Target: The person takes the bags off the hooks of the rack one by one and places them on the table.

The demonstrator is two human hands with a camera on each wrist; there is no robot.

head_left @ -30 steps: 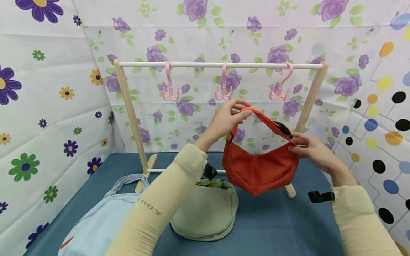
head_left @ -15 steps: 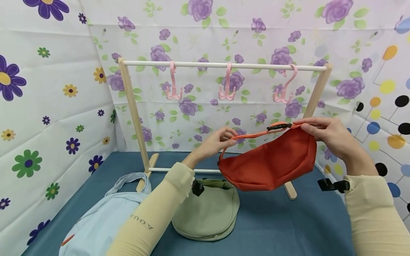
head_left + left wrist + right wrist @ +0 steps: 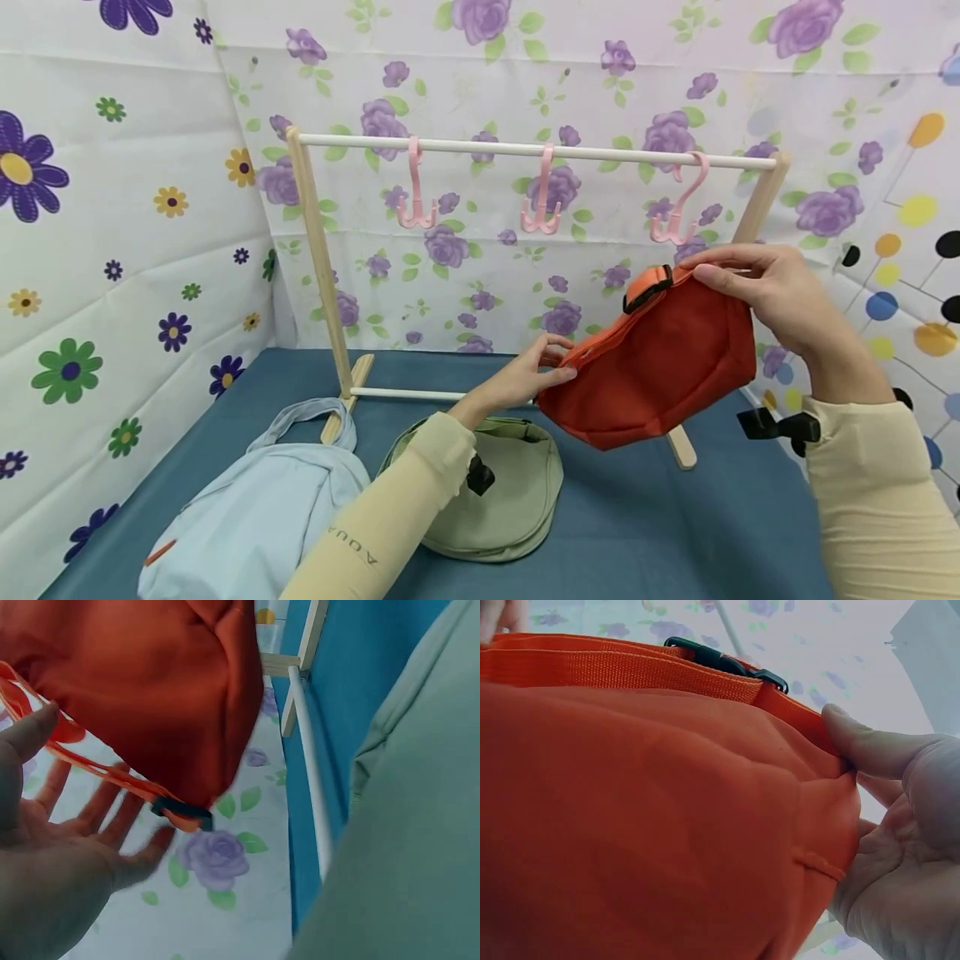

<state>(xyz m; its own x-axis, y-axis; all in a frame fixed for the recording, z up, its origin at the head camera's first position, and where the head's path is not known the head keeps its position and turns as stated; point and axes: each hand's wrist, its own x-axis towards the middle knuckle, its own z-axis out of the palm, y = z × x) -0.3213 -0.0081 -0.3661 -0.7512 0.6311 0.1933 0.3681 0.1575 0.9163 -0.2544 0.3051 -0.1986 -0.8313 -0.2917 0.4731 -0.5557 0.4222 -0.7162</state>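
Both hands hold up a red waist bag (image 3: 652,358) with an orange webbing strap (image 3: 630,667) and a black buckle (image 3: 727,661). My right hand (image 3: 780,292) pinches its upper right corner, thumb in front, as the right wrist view also shows. At the lower left end, my left hand (image 3: 528,371) has the strap between thumb and fingers; in the left wrist view those fingers (image 3: 105,799) are spread loosely behind it. The bag hangs tilted, left end lower, in front of the rack. Beneath it on the table lies an olive-green bag (image 3: 502,492).
A wooden rack with a white rail (image 3: 480,147) stands behind the hands. From it hang pink hooks: left (image 3: 416,187), middle (image 3: 542,196) and right (image 3: 682,204). A light blue backpack (image 3: 255,517) lies at the left on the blue-covered table (image 3: 637,533). Flowered cloth lines the back.
My left hand has dropped from the raised strap to the bag's left end. The right hand has moved up and right, lifting its corner, so the bag tilts and its strap lies along the top.
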